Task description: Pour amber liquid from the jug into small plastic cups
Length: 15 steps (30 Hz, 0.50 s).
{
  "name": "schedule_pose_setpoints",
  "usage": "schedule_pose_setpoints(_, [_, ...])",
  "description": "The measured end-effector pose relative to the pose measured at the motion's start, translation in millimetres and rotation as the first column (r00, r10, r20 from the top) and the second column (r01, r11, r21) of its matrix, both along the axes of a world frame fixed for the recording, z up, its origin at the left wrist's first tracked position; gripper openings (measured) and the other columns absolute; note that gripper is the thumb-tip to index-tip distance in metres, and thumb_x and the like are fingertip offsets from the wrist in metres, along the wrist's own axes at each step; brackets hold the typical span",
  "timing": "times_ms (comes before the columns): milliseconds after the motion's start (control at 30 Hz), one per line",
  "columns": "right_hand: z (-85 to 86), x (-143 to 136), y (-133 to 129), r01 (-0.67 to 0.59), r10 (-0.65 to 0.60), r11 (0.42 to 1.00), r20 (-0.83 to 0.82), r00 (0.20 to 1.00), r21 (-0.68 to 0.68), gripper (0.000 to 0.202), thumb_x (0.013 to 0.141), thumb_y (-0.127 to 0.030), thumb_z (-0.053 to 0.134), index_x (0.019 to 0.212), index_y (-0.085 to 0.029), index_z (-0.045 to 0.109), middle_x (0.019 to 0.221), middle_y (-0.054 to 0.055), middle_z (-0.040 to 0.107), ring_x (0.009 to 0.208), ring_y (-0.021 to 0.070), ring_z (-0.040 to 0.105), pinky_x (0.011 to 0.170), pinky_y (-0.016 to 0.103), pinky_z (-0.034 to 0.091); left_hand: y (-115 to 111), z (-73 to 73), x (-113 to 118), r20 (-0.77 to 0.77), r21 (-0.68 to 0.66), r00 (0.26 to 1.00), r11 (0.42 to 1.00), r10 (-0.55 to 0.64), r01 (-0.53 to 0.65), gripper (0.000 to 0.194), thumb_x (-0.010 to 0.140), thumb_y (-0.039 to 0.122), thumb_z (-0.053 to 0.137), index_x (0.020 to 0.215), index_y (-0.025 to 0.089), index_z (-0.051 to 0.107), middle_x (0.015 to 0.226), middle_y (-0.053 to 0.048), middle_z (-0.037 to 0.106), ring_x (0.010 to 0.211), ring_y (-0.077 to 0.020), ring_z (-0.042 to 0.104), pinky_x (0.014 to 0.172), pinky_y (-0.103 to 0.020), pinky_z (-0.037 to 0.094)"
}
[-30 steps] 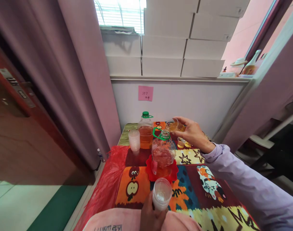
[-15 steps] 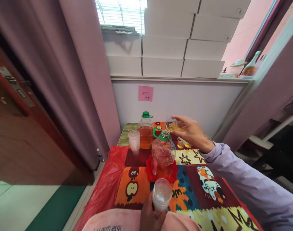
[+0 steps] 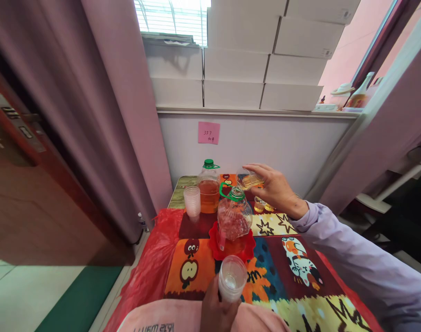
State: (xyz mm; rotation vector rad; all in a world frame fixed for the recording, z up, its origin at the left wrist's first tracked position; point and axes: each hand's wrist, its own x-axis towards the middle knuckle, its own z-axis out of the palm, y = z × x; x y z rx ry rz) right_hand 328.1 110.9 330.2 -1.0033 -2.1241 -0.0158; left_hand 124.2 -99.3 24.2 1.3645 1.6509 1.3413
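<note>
My right hand [image 3: 279,191] grips a clear plastic cup [image 3: 245,179] of yellow liquid. The cup is tipped, its rim by the open mouth of a clear jug [image 3: 234,219] with a green ring handle. That jug stands in a red scalloped dish [image 3: 247,246]; some amber liquid shows low down. Close to me, my left hand [image 3: 219,306] is closed around a stack of clear plastic cups [image 3: 233,279] with open tops. Behind the jug, partly hidden by my right hand, are small cups of yellow liquid [image 3: 259,205].
A capped jug of amber liquid [image 3: 209,196] and another stack of cups [image 3: 192,202] stand at the back left. The table has a patterned cloth [image 3: 227,295] and red plastic sheeting [image 3: 141,258]. White boxes [image 3: 236,94] line the ledge behind.
The view has shifted slightly. The cup in my right hand looks a little more tilted over the jug's mouth. My left hand stays on its stack.
</note>
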Motion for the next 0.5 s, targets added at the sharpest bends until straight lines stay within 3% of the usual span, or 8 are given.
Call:
schedule_pose_setpoints(233, [1.3, -3.4, -0.4, 0.005, -0.008, 0.999, 0.062, 0.998, 0.046, 0.069, 0.074, -0.004, 0.065, 0.14, -0.024, 0.073, 0.146, 0.009, 0.073, 0.135, 0.0312, 0.07, 0.118, 0.053, 0.056, -0.3, 6.6, 0.2, 0.036, -0.036, 0.999, 0.999, 0.008, -0.006, 0.045, 0.069, 0.048, 0.077, 0.104, 0.02, 0.073, 0.09, -0.011, 0.078, 0.081, -0.0325, 0.075, 0.077, -0.042, 0.062])
schedule_pose_setpoints(333, [2.0, -4.2, -0.1, -0.004, -0.002, 0.998, 0.095, 0.995, 0.067, 0.068, 0.077, -0.004, 0.065, 0.141, -0.025, 0.072, 0.147, 0.009, 0.072, 0.135, 0.0309, 0.069, 0.117, 0.052, 0.057, -0.4, 11.4, 0.2, 0.033, -0.039, 0.999, 0.999, 0.03, -0.029, 0.046, 0.066, 0.046, 0.079, 0.103, 0.02, 0.074, 0.092, -0.012, 0.079, 0.086, -0.0339, 0.077, 0.082, -0.044, 0.063])
schedule_pose_setpoints(500, [2.5, -5.2, 0.0, -0.044, 0.004, 0.981, 0.206, 0.979, 0.187, 0.068, 0.081, -0.001, 0.061, 0.144, -0.026, 0.069, 0.149, 0.009, 0.071, 0.14, 0.0305, 0.066, 0.118, 0.056, 0.055, -0.2, 13.2, 1.2, 0.02, -0.067, 0.999, 0.997, 0.035, -0.034, 0.047, 0.066, 0.048, 0.076, 0.103, 0.02, 0.074, 0.088, -0.011, 0.079, 0.082, -0.0318, 0.075, 0.077, -0.041, 0.063])
